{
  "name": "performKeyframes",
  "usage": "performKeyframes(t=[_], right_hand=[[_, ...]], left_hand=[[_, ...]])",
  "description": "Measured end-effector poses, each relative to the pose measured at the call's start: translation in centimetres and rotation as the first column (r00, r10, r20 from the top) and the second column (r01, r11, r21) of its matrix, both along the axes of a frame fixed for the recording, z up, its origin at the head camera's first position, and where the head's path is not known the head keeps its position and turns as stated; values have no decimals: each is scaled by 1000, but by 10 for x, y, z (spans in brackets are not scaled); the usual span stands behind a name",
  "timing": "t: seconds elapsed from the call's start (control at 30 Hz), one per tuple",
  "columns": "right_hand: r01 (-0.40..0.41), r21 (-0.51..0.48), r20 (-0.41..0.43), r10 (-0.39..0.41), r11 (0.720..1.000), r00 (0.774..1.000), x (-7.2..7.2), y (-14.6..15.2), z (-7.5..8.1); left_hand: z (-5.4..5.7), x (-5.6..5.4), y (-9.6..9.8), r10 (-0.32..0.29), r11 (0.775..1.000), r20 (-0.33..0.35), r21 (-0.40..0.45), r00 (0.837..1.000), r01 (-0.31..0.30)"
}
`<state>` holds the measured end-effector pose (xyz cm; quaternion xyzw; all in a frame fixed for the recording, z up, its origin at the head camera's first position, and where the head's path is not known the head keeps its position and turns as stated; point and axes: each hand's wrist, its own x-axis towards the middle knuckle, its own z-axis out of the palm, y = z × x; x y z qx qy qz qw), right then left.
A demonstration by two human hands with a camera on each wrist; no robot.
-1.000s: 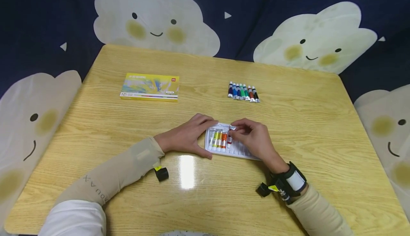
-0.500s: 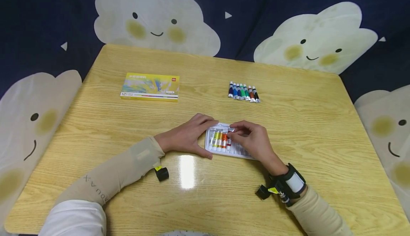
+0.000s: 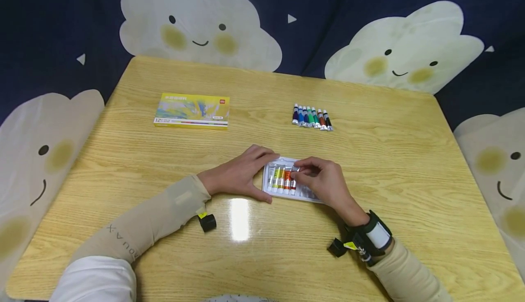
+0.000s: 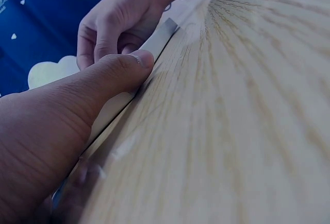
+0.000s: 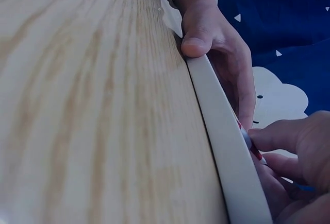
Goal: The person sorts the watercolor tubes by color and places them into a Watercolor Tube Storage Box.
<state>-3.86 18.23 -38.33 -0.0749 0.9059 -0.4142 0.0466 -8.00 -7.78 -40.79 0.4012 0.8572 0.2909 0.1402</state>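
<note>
My left hand (image 3: 242,172) spans the left end of a white plastic paint tray (image 3: 300,197), thumb at the near edge and fingertips at the far edge. In the tray's left part lie several paint tubes, among them a yellow tube (image 3: 281,179) and an orange tube (image 3: 287,181). Beside the orange one, my right hand (image 3: 328,179) pinches a dark red paint tube (image 3: 293,185) lying in a slot. The right wrist view shows this red tube (image 5: 256,152) between thumb and finger, just over the tray wall (image 5: 221,131). My right hand hides the tray's right part.
A yellow paint box (image 3: 192,111) lies at the back left of the wooden table (image 3: 369,133). Beyond the tray, several more tubes (image 3: 311,117) in purple, blue, green, brown and black lie in a row. A dark cloud-patterned cloth (image 3: 303,28) hangs behind.
My right hand has brought the dark red tube slightly left and down into the slot beside the orange tube. My left hand and the tray have stayed put.
</note>
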Motion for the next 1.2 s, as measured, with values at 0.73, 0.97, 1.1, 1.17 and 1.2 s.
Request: performKeyframes(t=[0.73,0.97,1.1,1.17,1.2], right_hand=[[-4,67,-46,7,998,999,0,2,1],[0,66,-39,3,998,999,-1,3,1],[-2,61,-30,4,998,1000,-1,3,1],[0,56,-33,2,998,999,-1,3,1],[1,57,-37,1,998,999,-1,4,1]], left_hand=[[-1,0,0,2,1000,-12,5,1000,-2],[-1,0,0,-5,1000,-23,3,1000,5],[-1,0,0,-7,1000,-31,5,999,7],[-1,0,0,-7,1000,-31,5,999,7],[-1,0,0,-7,1000,-30,4,1000,7]])
